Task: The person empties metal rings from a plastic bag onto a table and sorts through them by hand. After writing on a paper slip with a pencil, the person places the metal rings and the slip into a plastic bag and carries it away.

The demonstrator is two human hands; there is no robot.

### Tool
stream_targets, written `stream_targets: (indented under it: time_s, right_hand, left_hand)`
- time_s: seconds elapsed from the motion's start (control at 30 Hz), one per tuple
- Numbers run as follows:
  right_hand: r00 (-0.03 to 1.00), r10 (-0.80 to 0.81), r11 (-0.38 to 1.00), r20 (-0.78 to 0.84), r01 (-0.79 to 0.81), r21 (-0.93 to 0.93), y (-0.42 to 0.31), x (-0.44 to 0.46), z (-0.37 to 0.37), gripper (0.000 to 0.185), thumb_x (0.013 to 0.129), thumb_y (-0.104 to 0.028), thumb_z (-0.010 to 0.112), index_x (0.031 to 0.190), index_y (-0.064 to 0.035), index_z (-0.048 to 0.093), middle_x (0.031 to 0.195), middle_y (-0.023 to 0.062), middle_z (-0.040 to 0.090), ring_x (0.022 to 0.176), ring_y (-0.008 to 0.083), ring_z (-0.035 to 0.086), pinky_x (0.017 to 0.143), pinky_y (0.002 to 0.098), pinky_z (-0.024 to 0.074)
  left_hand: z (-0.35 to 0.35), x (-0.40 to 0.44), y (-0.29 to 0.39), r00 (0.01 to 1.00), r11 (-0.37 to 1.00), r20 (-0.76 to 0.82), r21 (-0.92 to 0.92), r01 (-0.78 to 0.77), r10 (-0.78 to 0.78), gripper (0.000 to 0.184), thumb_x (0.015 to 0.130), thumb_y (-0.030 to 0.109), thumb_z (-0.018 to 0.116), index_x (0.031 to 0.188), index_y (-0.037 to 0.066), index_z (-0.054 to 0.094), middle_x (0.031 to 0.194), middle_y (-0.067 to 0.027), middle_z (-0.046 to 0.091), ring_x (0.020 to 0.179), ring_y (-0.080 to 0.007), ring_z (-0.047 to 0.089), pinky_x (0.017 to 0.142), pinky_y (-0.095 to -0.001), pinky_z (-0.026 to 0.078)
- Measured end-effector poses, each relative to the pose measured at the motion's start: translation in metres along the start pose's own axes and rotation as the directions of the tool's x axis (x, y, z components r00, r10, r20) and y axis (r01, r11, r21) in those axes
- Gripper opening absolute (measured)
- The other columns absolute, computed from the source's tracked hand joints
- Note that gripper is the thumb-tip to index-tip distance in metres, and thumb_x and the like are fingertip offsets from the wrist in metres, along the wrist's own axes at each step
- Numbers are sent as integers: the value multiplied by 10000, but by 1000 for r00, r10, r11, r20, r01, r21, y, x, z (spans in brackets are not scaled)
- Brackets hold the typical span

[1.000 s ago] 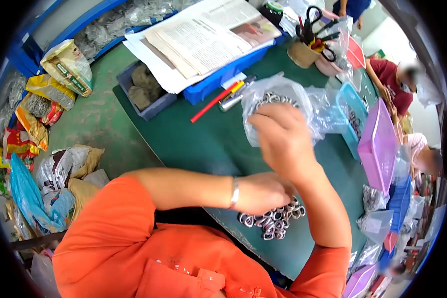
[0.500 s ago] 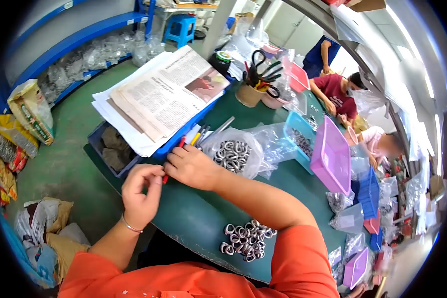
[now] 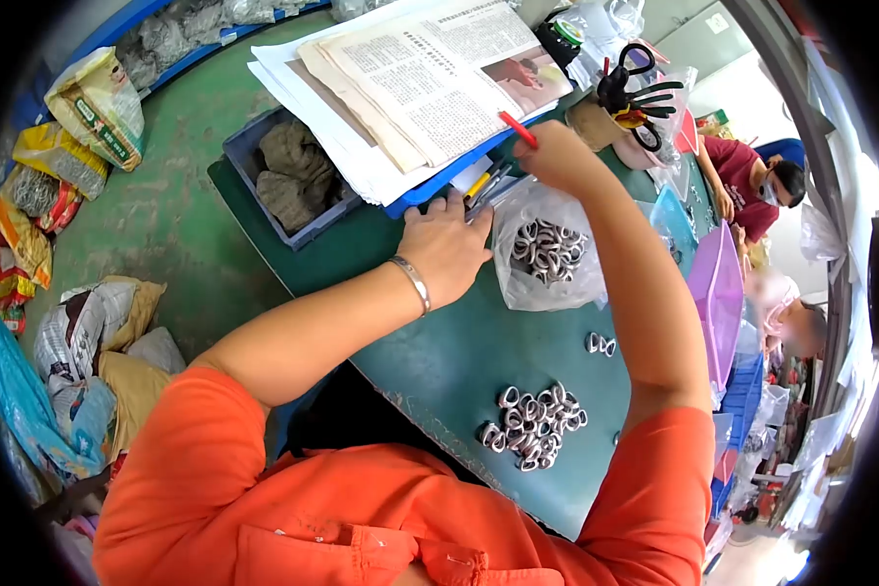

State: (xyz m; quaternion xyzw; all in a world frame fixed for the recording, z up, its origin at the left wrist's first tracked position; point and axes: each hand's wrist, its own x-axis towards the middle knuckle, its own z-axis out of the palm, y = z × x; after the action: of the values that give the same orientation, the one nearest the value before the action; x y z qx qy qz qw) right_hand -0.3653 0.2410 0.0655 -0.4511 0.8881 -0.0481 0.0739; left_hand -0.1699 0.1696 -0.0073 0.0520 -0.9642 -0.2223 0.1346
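My right hand point(image 3: 560, 159) is closed around a red pen point(image 3: 518, 130), whose end sticks out over the right side of the newspaper point(image 3: 430, 93). My left hand point(image 3: 446, 250) lies flat on the green table with its fingers spread. Its fingertips reach a yellow pen point(image 3: 478, 184) and some grey pens beside the blue tray point(image 3: 415, 198). Just right of this hand is a clear plastic bag point(image 3: 518, 291) full of metal rings point(image 3: 549, 250). Nearer my body, a loose pile of similar rings point(image 3: 534, 427) lies on the table, with a few strays point(image 3: 599, 344) farther back.
A dark blue bin point(image 3: 293, 237) with brown cloth stands at the table's left edge. Scissors point(image 3: 637, 93) fill a brown holder point(image 3: 592, 125) at the back. A purple basket point(image 3: 715, 293) is on the right, with co-workers beyond. Sacks point(image 3: 98, 107) lie on the floor.
My hands, formerly together at the red pen, have separated. The right has lifted the pen rearward and right; the left has opened onto the table by the other pens. The view has shifted.
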Motion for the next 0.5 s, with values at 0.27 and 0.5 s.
stream_targets:
  time_s: [0.27, 0.5]
  right_hand:
    - [962, -236, 953, 133, 203, 223, 13, -2, 18, 259, 766, -91, 643, 1019, -37, 652, 908, 158, 662, 838, 277, 624, 773, 337, 469]
    - [971, -5, 999, 238, 18, -51, 30, -2, 9, 213, 801, -143, 627, 978, -25, 645, 859, 169, 653, 795, 298, 619, 724, 366, 471]
  left_hand:
    - [15, 4, -8, 969, 986, -181, 34, -166, 169, 142, 729, 65, 547, 837, 58, 639, 916, -123, 547, 839, -269, 498, 698, -384, 398]
    - [26, 7, -7, 938, 970, -250, 29, -241, 241, 152, 741, 55, 534, 868, 15, 607, 1000, -113, 553, 874, -268, 493, 731, -378, 418]
